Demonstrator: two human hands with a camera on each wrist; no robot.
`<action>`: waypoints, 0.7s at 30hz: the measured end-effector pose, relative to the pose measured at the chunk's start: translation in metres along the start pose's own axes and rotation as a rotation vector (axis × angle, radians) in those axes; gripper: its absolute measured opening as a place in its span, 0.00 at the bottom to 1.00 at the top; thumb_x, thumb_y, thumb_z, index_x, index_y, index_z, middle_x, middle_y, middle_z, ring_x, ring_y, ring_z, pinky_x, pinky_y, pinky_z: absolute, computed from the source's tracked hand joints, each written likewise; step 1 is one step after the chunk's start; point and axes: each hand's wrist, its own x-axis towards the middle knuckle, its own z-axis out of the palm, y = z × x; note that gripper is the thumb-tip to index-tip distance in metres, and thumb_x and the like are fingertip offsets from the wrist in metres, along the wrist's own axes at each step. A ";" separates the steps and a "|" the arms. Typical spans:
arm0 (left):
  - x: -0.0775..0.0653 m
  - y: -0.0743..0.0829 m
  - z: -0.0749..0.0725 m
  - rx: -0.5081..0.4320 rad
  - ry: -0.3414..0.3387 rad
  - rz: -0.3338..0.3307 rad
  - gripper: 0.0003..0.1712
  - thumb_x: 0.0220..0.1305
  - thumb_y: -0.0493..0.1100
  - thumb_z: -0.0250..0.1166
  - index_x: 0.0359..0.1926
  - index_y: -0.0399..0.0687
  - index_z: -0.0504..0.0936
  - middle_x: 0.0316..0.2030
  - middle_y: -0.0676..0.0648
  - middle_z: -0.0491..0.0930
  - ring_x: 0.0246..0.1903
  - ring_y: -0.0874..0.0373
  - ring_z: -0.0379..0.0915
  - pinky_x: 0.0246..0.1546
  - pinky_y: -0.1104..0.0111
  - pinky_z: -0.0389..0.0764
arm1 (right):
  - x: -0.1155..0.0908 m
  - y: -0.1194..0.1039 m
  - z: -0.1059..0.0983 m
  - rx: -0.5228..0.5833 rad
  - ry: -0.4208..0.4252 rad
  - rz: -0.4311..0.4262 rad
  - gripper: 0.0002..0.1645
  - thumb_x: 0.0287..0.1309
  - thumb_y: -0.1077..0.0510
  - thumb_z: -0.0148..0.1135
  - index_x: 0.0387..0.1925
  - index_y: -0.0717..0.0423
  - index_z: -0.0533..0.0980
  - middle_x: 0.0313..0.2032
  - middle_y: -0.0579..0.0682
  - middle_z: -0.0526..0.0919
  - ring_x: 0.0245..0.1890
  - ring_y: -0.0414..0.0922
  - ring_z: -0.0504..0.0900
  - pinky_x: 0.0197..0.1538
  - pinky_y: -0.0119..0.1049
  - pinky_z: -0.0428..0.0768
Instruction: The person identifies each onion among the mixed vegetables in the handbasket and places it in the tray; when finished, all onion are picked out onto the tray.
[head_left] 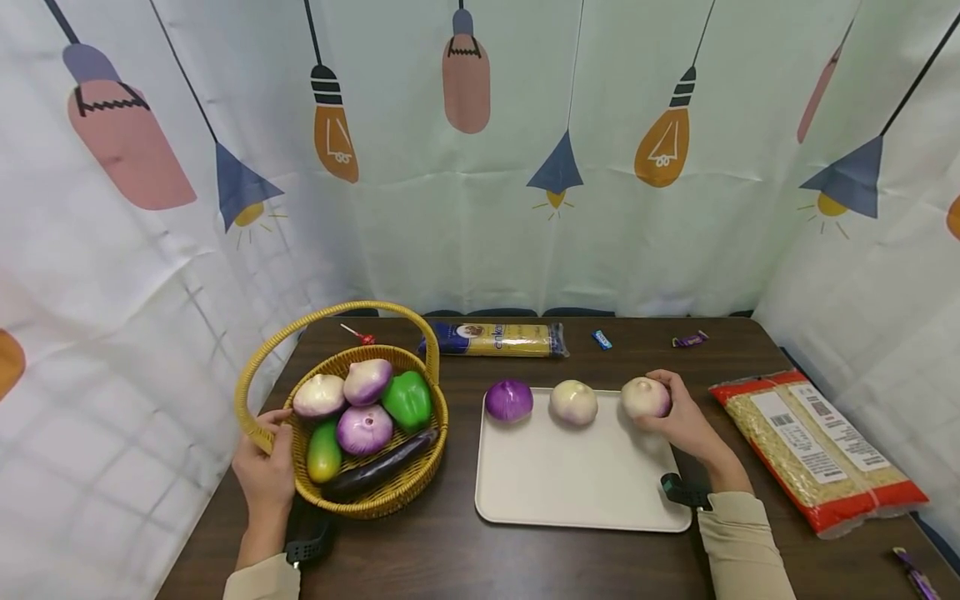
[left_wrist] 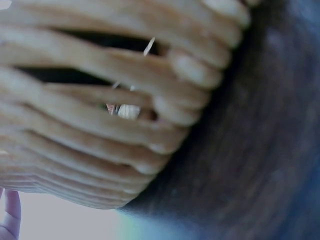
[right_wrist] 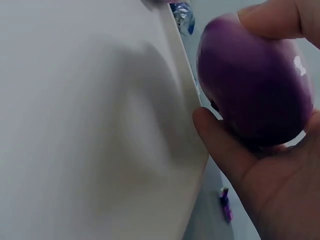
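At the left, my left hand [head_left: 266,471] grips the rim of a yellow woven basket [head_left: 405,500] beside the foot of its tall handle. Inside lie several vegetables: white-and-purple turnips [head_left: 364,429], a green bell pepper [head_left: 408,400], a green-yellow cucumber-like piece [head_left: 324,452] and a dark eggplant [head_left: 381,467]. The left wrist view is filled by the weave. My right hand [head_left: 686,421] holds a white-and-purple turnip [right_wrist: 255,80] between thumb and fingers, over the far right corner of a cream tray [head_left: 577,492]. Along the tray's far edge sit a purple turnip [head_left: 508,401] and a whitish turnip [head_left: 574,403].
Behind the tray lies a pasta packet [head_left: 498,340], with a red lollipop [head_left: 365,338] to its left. A blue-wrapped sweet [head_left: 602,339] and purple-wrapped sweets [head_left: 690,339] are at the back and right. A large red-edged grain bag [head_left: 817,450] lies right of my right arm.
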 end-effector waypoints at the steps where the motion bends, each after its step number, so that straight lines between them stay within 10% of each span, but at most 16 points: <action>1: 0.000 -0.005 0.000 0.005 0.002 0.000 0.08 0.57 0.24 0.57 0.22 0.25 0.71 0.37 0.27 0.80 0.33 0.69 0.74 0.32 0.77 0.66 | 0.000 0.001 0.000 0.005 -0.011 -0.001 0.47 0.49 0.58 0.74 0.64 0.62 0.55 0.59 0.63 0.65 0.55 0.55 0.69 0.52 0.33 0.70; 9: 0.000 -0.018 -0.001 0.009 0.008 0.001 0.09 0.57 0.24 0.58 0.22 0.27 0.71 0.37 0.29 0.81 0.32 0.68 0.74 0.31 0.76 0.66 | 0.000 0.005 0.003 -0.015 -0.071 -0.007 0.46 0.50 0.52 0.75 0.65 0.58 0.60 0.59 0.59 0.70 0.53 0.53 0.72 0.49 0.37 0.75; 21: -0.001 0.020 0.000 -0.017 -0.003 0.006 0.08 0.56 0.24 0.57 0.22 0.24 0.71 0.36 0.25 0.79 0.34 0.65 0.75 0.34 0.77 0.67 | -0.002 -0.008 -0.001 -0.141 -0.065 -0.022 0.52 0.49 0.54 0.75 0.69 0.62 0.57 0.65 0.68 0.62 0.58 0.63 0.69 0.55 0.58 0.71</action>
